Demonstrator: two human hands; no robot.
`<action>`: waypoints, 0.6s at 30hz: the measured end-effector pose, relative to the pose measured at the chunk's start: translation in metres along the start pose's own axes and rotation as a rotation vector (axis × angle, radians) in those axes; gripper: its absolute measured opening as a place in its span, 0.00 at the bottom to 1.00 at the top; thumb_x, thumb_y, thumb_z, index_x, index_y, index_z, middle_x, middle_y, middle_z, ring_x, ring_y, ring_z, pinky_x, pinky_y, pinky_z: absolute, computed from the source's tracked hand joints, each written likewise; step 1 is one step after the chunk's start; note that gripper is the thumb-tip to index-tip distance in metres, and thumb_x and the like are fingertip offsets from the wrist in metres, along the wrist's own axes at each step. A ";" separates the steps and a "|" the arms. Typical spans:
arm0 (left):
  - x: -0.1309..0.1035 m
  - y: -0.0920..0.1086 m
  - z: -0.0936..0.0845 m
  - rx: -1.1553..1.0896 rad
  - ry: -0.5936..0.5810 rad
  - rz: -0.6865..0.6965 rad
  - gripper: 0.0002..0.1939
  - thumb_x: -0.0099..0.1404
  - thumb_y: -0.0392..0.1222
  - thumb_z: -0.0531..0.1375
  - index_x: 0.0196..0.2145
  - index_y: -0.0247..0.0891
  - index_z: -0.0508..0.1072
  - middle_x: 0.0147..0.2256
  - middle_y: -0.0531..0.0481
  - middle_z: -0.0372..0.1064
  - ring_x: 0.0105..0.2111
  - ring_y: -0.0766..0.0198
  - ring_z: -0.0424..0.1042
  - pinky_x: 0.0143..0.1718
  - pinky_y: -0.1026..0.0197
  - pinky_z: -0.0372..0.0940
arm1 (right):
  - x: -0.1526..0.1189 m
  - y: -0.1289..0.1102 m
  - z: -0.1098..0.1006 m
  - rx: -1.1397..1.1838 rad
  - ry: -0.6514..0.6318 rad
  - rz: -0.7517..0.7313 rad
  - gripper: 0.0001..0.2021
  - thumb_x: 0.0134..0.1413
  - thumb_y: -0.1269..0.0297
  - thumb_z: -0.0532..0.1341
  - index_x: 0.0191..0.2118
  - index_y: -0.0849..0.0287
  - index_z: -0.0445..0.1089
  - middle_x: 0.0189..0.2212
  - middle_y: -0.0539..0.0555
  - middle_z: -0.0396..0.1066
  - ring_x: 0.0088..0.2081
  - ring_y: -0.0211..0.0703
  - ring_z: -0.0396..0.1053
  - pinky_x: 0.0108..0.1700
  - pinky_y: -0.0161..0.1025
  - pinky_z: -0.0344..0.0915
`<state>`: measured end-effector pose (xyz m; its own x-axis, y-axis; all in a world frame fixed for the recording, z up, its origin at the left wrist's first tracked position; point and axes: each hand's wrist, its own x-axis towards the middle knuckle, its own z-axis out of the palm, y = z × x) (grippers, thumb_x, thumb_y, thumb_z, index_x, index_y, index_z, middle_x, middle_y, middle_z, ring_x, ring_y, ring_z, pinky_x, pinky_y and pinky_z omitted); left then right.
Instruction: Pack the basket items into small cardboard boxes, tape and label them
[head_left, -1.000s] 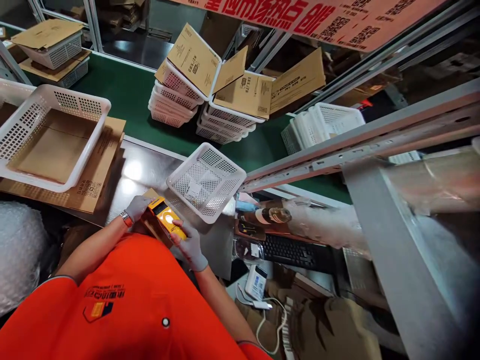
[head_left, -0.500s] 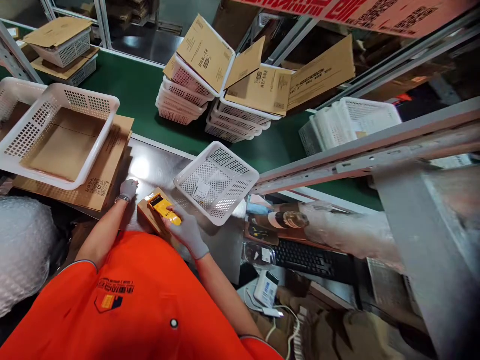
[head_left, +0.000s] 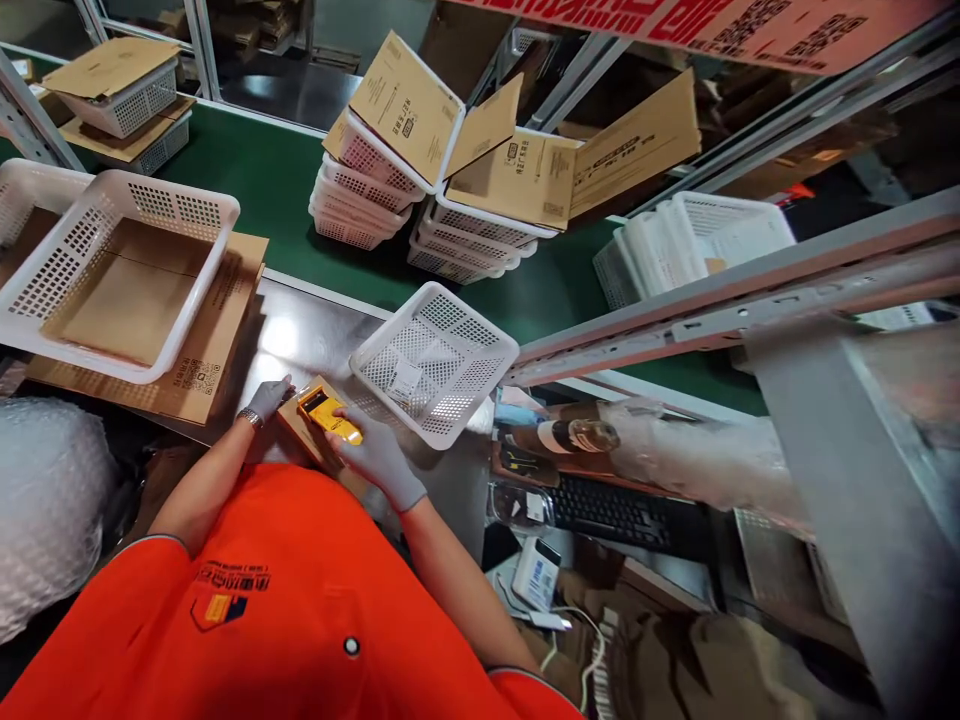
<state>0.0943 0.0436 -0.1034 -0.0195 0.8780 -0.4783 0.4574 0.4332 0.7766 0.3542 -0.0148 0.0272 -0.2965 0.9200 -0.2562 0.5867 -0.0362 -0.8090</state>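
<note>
My right hand [head_left: 375, 455], in a grey glove, is wrapped round a yellow hand-held device [head_left: 330, 415] with a dark panel at its far end. The device lies over the top of a small brown cardboard box [head_left: 300, 430] on the metal table [head_left: 274, 330]. At the box's far left corner is my left hand [head_left: 268, 398], also gloved, with fingers drawn together; whatever is between the fingertips is too small to make out. A white plastic basket [head_left: 431, 365] with a paper slip [head_left: 405, 380] in it stands just right of the box.
On the left, white baskets [head_left: 120, 270] stand on flat cardboard [head_left: 206, 375] beside bubble wrap [head_left: 49, 520]. Stacked baskets with cartons [head_left: 480, 180] stand on the green conveyor [head_left: 262, 190]. A metal post [head_left: 825, 480], keyboard [head_left: 615, 515] and bottle [head_left: 577, 437] are at right.
My left hand has moved down and right to the box's corner, its fingers now pointing at it. My right hand and the yellow device have barely moved.
</note>
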 end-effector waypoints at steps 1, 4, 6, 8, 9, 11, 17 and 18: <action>-0.002 0.002 0.000 0.008 -0.030 0.013 0.30 0.82 0.59 0.49 0.35 0.37 0.82 0.34 0.44 0.81 0.35 0.57 0.77 0.38 0.59 0.68 | 0.002 -0.002 0.000 -0.009 -0.006 0.002 0.25 0.60 0.50 0.68 0.60 0.56 0.81 0.43 0.57 0.87 0.41 0.55 0.83 0.45 0.49 0.80; -0.007 0.010 0.002 0.133 -0.090 0.071 0.28 0.79 0.59 0.55 0.30 0.39 0.80 0.30 0.45 0.79 0.33 0.57 0.75 0.37 0.59 0.65 | 0.004 -0.006 -0.004 -0.043 -0.005 -0.018 0.25 0.59 0.52 0.70 0.59 0.54 0.83 0.45 0.57 0.87 0.42 0.56 0.84 0.45 0.49 0.80; -0.010 0.014 0.000 0.219 -0.091 0.096 0.28 0.80 0.58 0.54 0.28 0.39 0.78 0.29 0.43 0.78 0.33 0.55 0.74 0.37 0.58 0.63 | -0.005 0.000 -0.011 -0.058 0.003 -0.041 0.24 0.58 0.52 0.71 0.59 0.53 0.84 0.48 0.57 0.88 0.45 0.57 0.84 0.48 0.49 0.81; -0.011 0.016 -0.004 0.256 -0.093 0.101 0.29 0.80 0.57 0.53 0.26 0.40 0.76 0.30 0.41 0.78 0.34 0.54 0.75 0.37 0.57 0.64 | -0.028 0.016 -0.026 -0.067 -0.004 -0.027 0.24 0.58 0.52 0.72 0.58 0.53 0.85 0.49 0.57 0.88 0.46 0.56 0.85 0.48 0.47 0.80; -0.010 0.016 -0.005 0.266 -0.101 0.103 0.29 0.80 0.57 0.52 0.26 0.41 0.75 0.30 0.40 0.78 0.35 0.53 0.75 0.38 0.56 0.64 | -0.046 0.028 -0.035 -0.073 -0.008 -0.004 0.24 0.58 0.52 0.72 0.58 0.53 0.85 0.49 0.56 0.88 0.46 0.56 0.85 0.47 0.45 0.80; -0.009 0.016 -0.009 0.290 -0.124 0.109 0.30 0.81 0.58 0.51 0.25 0.41 0.74 0.30 0.39 0.78 0.35 0.51 0.76 0.39 0.55 0.66 | -0.091 0.055 -0.056 -0.101 -0.024 0.064 0.24 0.58 0.51 0.71 0.57 0.52 0.85 0.50 0.56 0.88 0.45 0.56 0.86 0.45 0.44 0.80; -0.006 0.015 -0.012 0.320 -0.122 0.109 0.30 0.79 0.61 0.50 0.24 0.42 0.70 0.29 0.41 0.76 0.35 0.50 0.77 0.39 0.54 0.69 | -0.170 0.113 -0.083 -0.285 -0.138 0.328 0.20 0.53 0.58 0.71 0.53 0.50 0.87 0.36 0.55 0.87 0.34 0.56 0.84 0.35 0.42 0.72; -0.006 0.015 -0.012 0.318 -0.119 0.113 0.31 0.79 0.62 0.50 0.24 0.43 0.70 0.29 0.42 0.76 0.35 0.51 0.76 0.39 0.54 0.69 | -0.162 0.116 -0.077 -0.288 -0.144 0.324 0.19 0.53 0.61 0.71 0.52 0.51 0.88 0.36 0.55 0.87 0.35 0.55 0.83 0.35 0.41 0.71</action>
<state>0.0906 0.0475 -0.0836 0.1419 0.8789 -0.4554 0.7053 0.2331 0.6695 0.5282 -0.1384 0.0158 -0.1526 0.8149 -0.5591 0.8460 -0.1848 -0.5002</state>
